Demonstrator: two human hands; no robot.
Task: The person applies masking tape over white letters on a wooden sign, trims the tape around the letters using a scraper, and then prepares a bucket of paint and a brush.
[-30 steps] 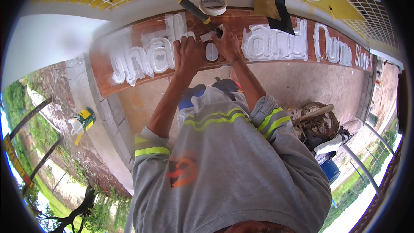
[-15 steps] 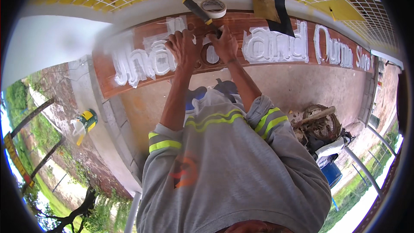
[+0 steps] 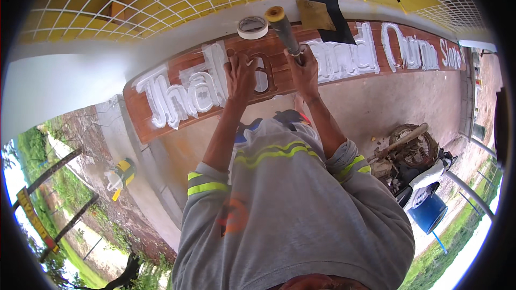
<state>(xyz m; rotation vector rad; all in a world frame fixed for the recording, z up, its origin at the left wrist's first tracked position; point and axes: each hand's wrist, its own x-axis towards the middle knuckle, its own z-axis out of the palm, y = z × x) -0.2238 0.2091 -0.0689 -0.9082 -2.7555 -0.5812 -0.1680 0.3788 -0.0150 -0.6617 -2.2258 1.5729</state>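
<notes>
A long brown wooden sign board (image 3: 141, 124) lies across the ledge ahead, its carved letters mostly coated white and edged with pale masking tape. My left hand (image 3: 240, 78) is over the left-middle of the board, fingertips pinched around a small pale scrap. Between my hands sits a carved letter (image 3: 262, 81) with brown outlines and a white centre. My right hand (image 3: 306, 75) grips the lower end of a tool with a thick dark grey handle (image 3: 284, 32) and a yellow butt, tilted up and away; my fingers hide its working end.
Behind the board lie a roll of masking tape (image 3: 252, 34) and a tan sheet (image 3: 316, 15) with a black sheet (image 3: 338, 20). White wire mesh (image 3: 177, 0) runs along the far side. At right are a dirty spoked wheel (image 3: 416, 147) and a blue drum (image 3: 430, 214); at left, a yellow-black container (image 3: 126, 169).
My right hand has moved right, and the tool's handle has swung from leaning left to standing more upright. My left hand has shifted slightly right and lower, next to the carved letter. The view has turned slightly.
</notes>
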